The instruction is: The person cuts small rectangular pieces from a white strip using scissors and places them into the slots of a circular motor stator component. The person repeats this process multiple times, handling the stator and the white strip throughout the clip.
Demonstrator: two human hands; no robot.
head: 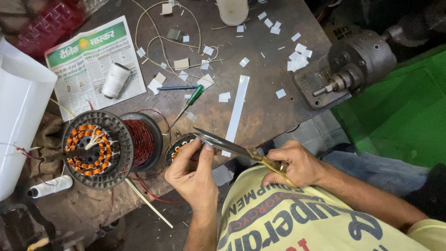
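Scissors with steel blades and brass-coloured handles (241, 151) sit in the right hand (290, 165), fingers clenched through the loops, blades parted over the worn brown counter (260, 88) edge. Left hand (193, 172) pinches a small white paper piece (226, 153) at the blades, thumb raised. Copper-wound round stator (97, 149) lies just left.

— Any printed matter or packaging on that bench?

— One folded newspaper (95, 62) lies flat near the far left corner, tilted a little. It is a white rectangle with a green banner across its top, dense dark print and small pictures below.

— Anything on it?

— A white spool of thread (115, 80) rests on its middle.

— Labels, signs, screens?

— None that I can make out.
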